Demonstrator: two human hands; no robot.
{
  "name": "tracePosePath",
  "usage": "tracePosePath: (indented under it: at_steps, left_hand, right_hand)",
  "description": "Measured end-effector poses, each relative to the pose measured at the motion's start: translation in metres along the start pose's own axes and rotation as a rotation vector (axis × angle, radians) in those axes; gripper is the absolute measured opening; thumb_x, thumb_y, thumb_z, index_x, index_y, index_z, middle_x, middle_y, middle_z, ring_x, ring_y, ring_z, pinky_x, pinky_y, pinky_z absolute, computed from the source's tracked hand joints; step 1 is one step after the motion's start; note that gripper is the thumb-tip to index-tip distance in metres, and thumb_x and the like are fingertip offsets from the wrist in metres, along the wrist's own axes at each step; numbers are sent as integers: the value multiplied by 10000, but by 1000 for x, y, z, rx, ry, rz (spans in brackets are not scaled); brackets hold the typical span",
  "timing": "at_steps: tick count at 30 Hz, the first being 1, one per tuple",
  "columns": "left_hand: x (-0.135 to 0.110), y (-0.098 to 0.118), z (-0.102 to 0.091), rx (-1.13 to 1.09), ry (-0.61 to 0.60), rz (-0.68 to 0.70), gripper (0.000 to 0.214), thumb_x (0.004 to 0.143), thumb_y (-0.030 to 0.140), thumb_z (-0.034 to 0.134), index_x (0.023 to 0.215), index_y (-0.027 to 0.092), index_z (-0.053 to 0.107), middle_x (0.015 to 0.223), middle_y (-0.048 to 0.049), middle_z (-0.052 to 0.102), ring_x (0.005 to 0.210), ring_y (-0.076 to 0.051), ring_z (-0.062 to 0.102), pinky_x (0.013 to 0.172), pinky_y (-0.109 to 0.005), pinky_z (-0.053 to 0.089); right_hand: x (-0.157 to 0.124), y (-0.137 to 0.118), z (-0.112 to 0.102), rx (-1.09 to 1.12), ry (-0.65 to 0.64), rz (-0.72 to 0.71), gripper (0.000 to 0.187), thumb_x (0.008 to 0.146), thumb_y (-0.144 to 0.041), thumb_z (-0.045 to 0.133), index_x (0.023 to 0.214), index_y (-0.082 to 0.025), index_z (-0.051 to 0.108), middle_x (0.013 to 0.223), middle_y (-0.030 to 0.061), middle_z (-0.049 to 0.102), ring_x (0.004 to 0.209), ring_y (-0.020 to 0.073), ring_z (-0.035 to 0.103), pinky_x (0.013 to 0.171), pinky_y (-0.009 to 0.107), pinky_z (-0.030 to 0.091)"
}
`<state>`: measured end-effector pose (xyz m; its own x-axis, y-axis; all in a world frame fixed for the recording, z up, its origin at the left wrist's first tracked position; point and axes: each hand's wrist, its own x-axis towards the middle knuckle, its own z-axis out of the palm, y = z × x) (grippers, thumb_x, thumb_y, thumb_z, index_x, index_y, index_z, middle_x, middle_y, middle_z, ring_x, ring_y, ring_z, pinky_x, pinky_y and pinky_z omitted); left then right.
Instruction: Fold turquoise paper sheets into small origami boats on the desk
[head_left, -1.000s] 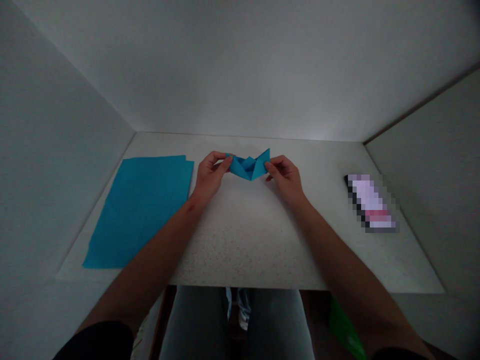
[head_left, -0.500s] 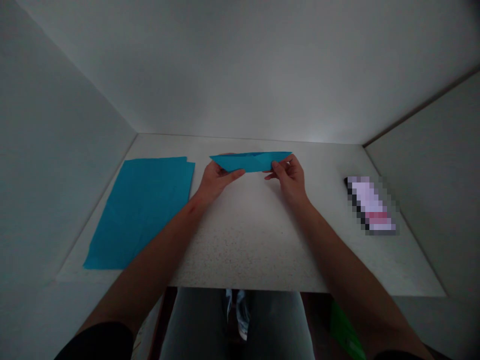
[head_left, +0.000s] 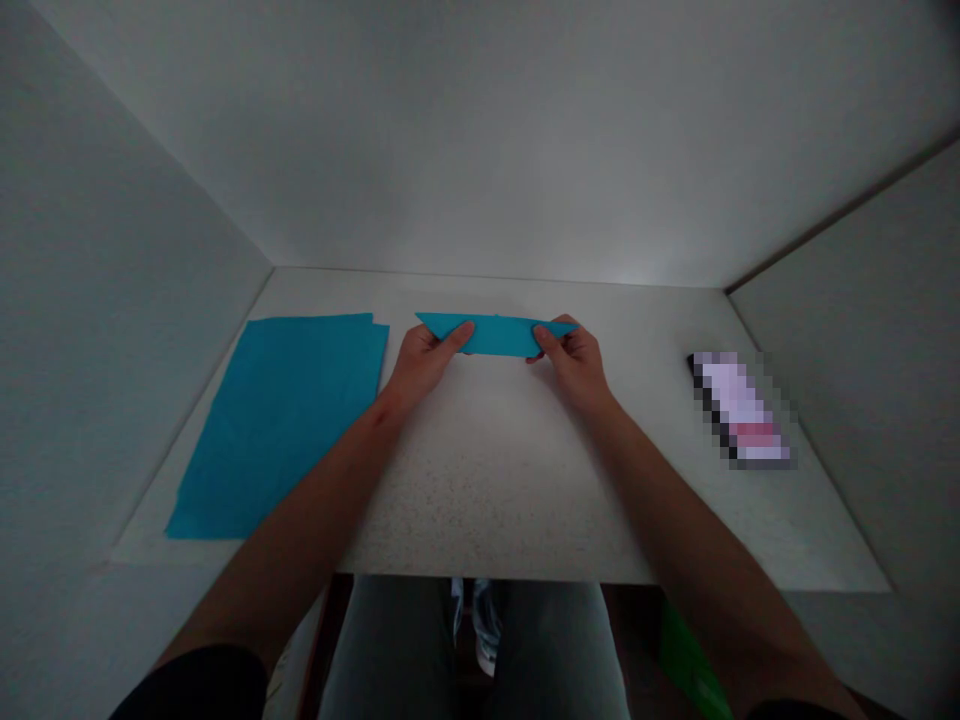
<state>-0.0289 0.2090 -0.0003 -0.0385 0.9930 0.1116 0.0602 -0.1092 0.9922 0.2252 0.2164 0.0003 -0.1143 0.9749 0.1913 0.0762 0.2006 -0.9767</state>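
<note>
A folded blue paper piece (head_left: 496, 333), long and flat with pointed ends, lies across the far middle of the white table (head_left: 487, 480). My left hand (head_left: 424, 362) pinches its left part, thumb on top. My right hand (head_left: 574, 358) pinches its right end, fingers curled. Both hands rest low on the table surface.
A stack of flat blue paper sheets (head_left: 281, 415) lies on the left of the table. A blurred phone-like object (head_left: 739, 408) lies at the right. White walls close in on the left, back and right. My knees show below the table's front edge.
The paper went from a crumpled, opened shape to a long flat strip, then came down toward the table. Both hands stayed at its ends and lowered slightly.
</note>
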Motion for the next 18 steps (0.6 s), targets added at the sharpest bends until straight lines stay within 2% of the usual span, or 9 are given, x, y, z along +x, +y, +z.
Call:
tracePosePath:
  at_steps: [3,8,13,18]
  left_hand:
    - [6,-1,-4,-44,51,33,486,811,673,882,832,210,735,805,-40,764,739,-191,705,690,-319,605]
    - [11,-3,-10,-36,110,58,516,905,706,778,775,225,644,720,-11,683,707,-171,680,667,-286,570]
    - [10,-8,-10,-29,159,28,540,961,720,694,761,223,629,704,-18,686,694,-167,681,641,-266,545]
    - [11,-7,-8,-46,211,69,594,969,787,634,768,229,616,677,-10,646,656,-159,658,658,-279,560]
  right_hand:
    - [0,-1,-1,-22,32,-14,621,926,-855,655,810,-246,619,696,9,683,684,186,702,717,347,621]
    - [1,-1,-2,-45,93,-3,704,939,-927,529,758,-253,627,642,16,659,658,209,698,701,370,603]
    - [1,-2,-7,-133,125,-28,701,961,-910,512,734,-257,627,623,11,638,636,192,648,676,349,559]
    - [4,-1,-15,-150,90,-86,582,930,-833,675,854,-256,696,653,-15,650,610,160,581,632,317,506]
